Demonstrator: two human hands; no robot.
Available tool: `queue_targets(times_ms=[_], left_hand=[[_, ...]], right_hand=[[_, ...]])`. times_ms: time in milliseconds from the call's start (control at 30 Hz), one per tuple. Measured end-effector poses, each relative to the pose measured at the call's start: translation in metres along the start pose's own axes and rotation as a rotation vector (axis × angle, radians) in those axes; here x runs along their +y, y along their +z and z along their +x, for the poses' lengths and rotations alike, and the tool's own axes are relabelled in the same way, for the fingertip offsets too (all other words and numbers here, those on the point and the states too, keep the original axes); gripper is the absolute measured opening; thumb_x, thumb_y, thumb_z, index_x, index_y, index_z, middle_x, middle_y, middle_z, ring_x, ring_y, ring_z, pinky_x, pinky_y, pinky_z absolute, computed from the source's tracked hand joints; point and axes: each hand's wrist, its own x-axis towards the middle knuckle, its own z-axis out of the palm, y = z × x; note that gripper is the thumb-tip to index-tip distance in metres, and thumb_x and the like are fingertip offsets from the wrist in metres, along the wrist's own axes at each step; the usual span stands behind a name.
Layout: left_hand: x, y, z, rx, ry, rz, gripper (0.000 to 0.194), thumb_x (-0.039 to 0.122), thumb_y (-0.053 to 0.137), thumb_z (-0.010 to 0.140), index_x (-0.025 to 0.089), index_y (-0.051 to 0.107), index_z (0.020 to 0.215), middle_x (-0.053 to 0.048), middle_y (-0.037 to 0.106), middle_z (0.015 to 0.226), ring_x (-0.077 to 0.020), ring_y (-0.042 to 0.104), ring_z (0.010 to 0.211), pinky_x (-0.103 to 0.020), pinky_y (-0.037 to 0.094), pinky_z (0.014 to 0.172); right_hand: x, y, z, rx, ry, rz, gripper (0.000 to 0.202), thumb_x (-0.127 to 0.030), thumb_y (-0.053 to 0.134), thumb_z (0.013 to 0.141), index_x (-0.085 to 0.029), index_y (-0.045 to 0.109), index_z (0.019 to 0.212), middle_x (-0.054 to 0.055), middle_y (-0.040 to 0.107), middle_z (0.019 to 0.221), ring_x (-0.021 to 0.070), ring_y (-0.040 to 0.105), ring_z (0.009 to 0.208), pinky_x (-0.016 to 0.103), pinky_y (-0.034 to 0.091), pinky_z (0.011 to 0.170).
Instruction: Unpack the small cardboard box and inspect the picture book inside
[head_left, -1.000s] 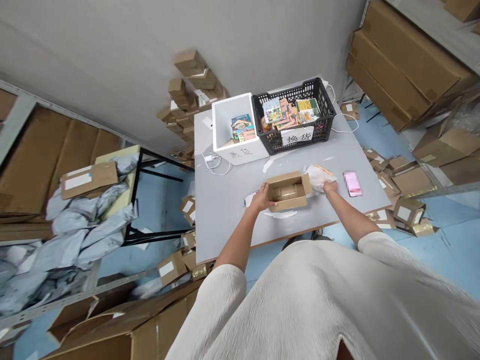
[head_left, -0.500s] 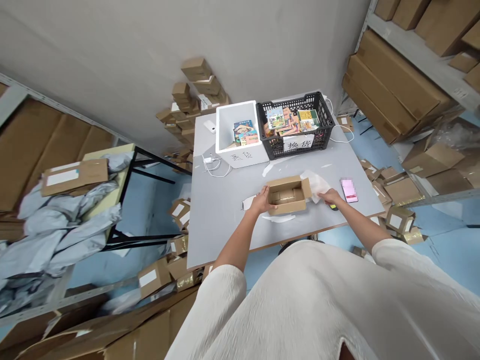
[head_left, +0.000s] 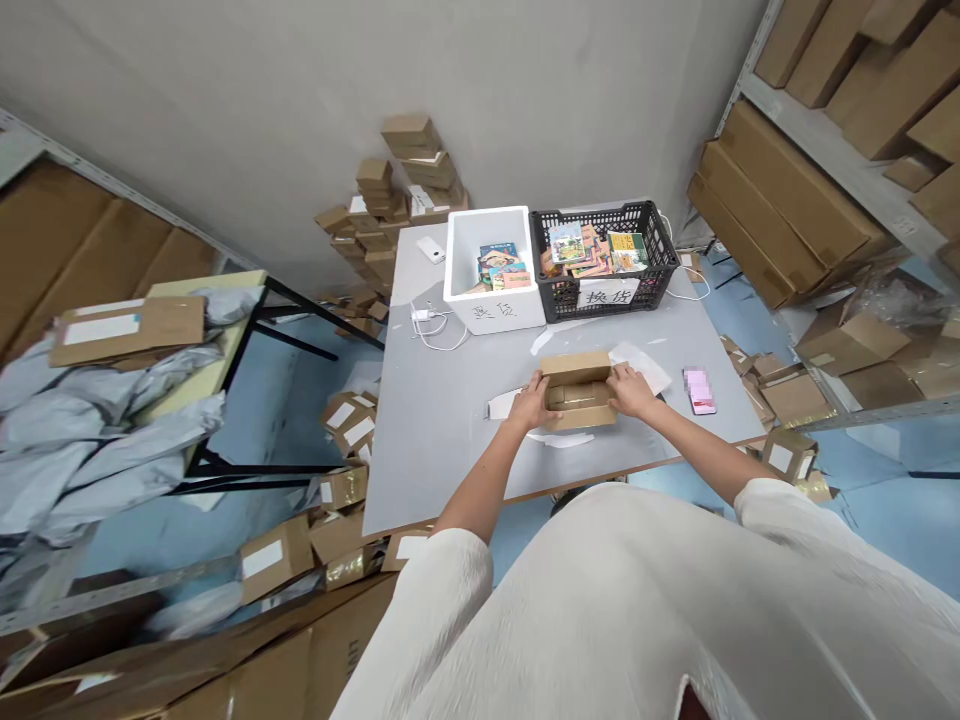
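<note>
An open cardboard box (head_left: 577, 412) with nothing visible inside stands on the grey table (head_left: 435, 440). My left hand (head_left: 531, 402) grips its left end, thumb over the near edge. On the right end, my right hand (head_left: 628, 390) is closed round the wall. A white plastic bag (head_left: 651, 368) lies flat just behind my right hand. Under and beside my left hand is a white paper piece (head_left: 501, 405), partly hidden. To the right rests a phone (head_left: 699, 391) with a pink screen.
At the table's back stand a white foam box (head_left: 491, 312) and a black crate (head_left: 660, 285), both holding books. A white cable (head_left: 442, 345) lies to their left. Cardboard boxes (head_left: 274, 555) crowd the floor, and grey parcels (head_left: 112, 440) fill a side table at left.
My right hand has let go of the white plastic bag and moved left onto the box's right end. The bag now lies flat. My left hand stays on the box.
</note>
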Motion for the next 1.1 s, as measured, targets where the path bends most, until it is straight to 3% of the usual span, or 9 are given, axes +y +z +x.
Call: queue_targets(times_ms=[67,167,300,433,667,833,1100], left_hand=[[0.004,0.003,-0.008,0.038,-0.003,-0.002,0.102,0.073,0.088,0.076,0.028,0.05,0.16,-0.014,0.015,0.186,-0.0494,0.054,0.148,-0.058,0.048,0.119],[0.008,0.011,-0.021,0.058,0.011,-0.001,0.061,0.058,0.084,0.087,0.027,0.068,0.137,-0.012,0.027,0.182,-0.0455,0.059,0.143,-0.058,0.05,0.12],[0.013,0.024,-0.034,0.061,0.057,-0.008,0.025,0.036,0.072,0.097,0.025,0.079,0.118,-0.007,0.039,0.178,-0.0413,0.05,0.153,-0.055,0.049,0.123],[0.018,0.022,-0.042,0.104,0.023,-0.04,0.029,0.028,0.057,0.103,0.028,0.081,0.12,-0.004,0.049,0.171,-0.0368,0.047,0.155,-0.053,0.052,0.119],[0.013,-0.015,-0.043,0.258,0.061,-0.034,0.037,0.03,0.05,0.107,0.029,0.078,0.131,-0.005,0.053,0.166,-0.0369,0.049,0.153,-0.053,0.056,0.114],[-0.013,-0.039,-0.037,0.36,0.042,-0.008,0.035,0.026,0.048,0.107,0.027,0.079,0.125,-0.008,0.057,0.161,-0.0342,0.05,0.151,-0.049,0.059,0.111],[-0.071,-0.062,-0.039,0.385,-0.085,-0.006,0.028,0.022,0.057,0.102,0.026,0.08,0.117,-0.008,0.063,0.149,-0.032,0.055,0.142,-0.042,0.059,0.101]], right_hand=[[-0.001,0.007,0.0,-0.046,0.022,-0.003,0.042,-0.036,0.076,0.096,-0.018,0.071,0.133,0.023,0.054,0.153,0.0393,0.056,0.131,0.047,0.051,0.104],[-0.003,0.017,-0.001,-0.095,0.062,0.01,0.037,-0.033,0.072,0.098,-0.017,0.073,0.131,0.023,0.057,0.15,0.0379,0.062,0.126,0.043,0.053,0.101],[-0.013,0.024,-0.004,-0.147,0.15,0.063,0.027,-0.022,0.063,0.101,-0.013,0.078,0.122,0.024,0.063,0.144,0.0337,0.07,0.115,0.038,0.055,0.097],[-0.02,0.022,-0.005,-0.146,0.158,0.126,0.028,-0.013,0.058,0.099,-0.01,0.082,0.114,0.024,0.07,0.135,0.0323,0.073,0.114,0.035,0.055,0.096],[-0.022,-0.008,0.006,-0.018,0.129,0.184,0.027,-0.014,0.056,0.101,-0.013,0.082,0.109,0.021,0.069,0.139,0.0314,0.073,0.115,0.033,0.055,0.095],[-0.04,-0.016,0.039,0.067,0.061,0.214,0.026,-0.014,0.055,0.102,-0.015,0.081,0.105,0.018,0.066,0.143,0.0307,0.071,0.12,0.035,0.054,0.103],[-0.088,0.003,0.1,0.145,-0.046,0.276,0.025,-0.016,0.052,0.104,-0.017,0.077,0.107,0.018,0.065,0.14,0.0343,0.064,0.128,0.043,0.054,0.108]])
